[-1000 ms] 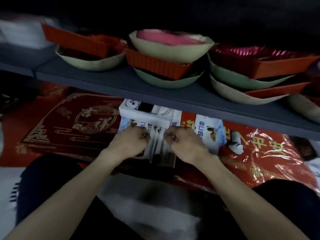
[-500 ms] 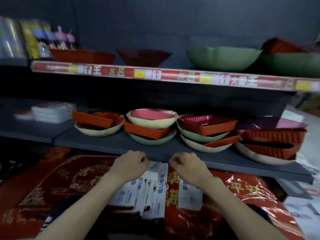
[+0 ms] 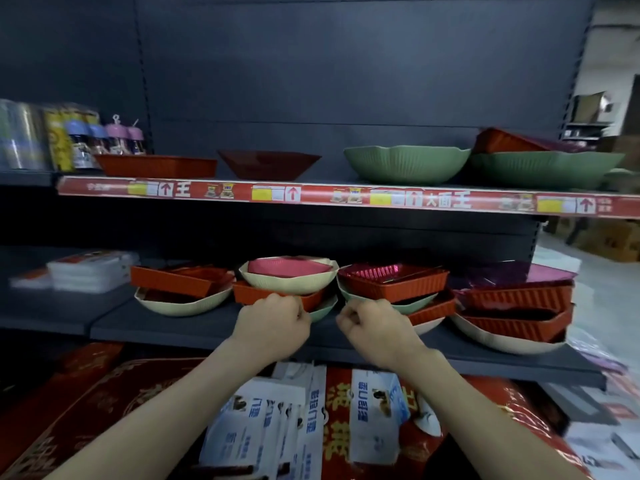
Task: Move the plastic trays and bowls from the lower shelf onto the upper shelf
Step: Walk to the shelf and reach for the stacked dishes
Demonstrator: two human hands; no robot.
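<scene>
The lower shelf [image 3: 194, 327] carries several mixed stacks of cream bowls and red trays. A cream bowl [image 3: 287, 284] holding a pink tray sits on a red tray [image 3: 249, 296] in the middle stack. To its right a red tray [image 3: 391, 282] lies on a green bowl. My left hand [image 3: 273, 323] and my right hand [image 3: 374, 327] are closed fists just in front of those stacks, holding nothing. The upper shelf [image 3: 311, 194] has a red tray [image 3: 156, 166], a dark red bowl [image 3: 268, 164] and green bowls [image 3: 405, 162].
Bottles [image 3: 104, 140] and packets stand at the upper shelf's left end. White packages [image 3: 86, 271] lie left of the stacks. Below the lower shelf are red packaged goods [image 3: 104, 393] and blue-white boxes [image 3: 277, 410]. Cartons [image 3: 609, 237] sit on the floor at right.
The view tilted up from the goods below to the shelves. Both fists rose from the boxes to the front of the lower shelf's stacks.
</scene>
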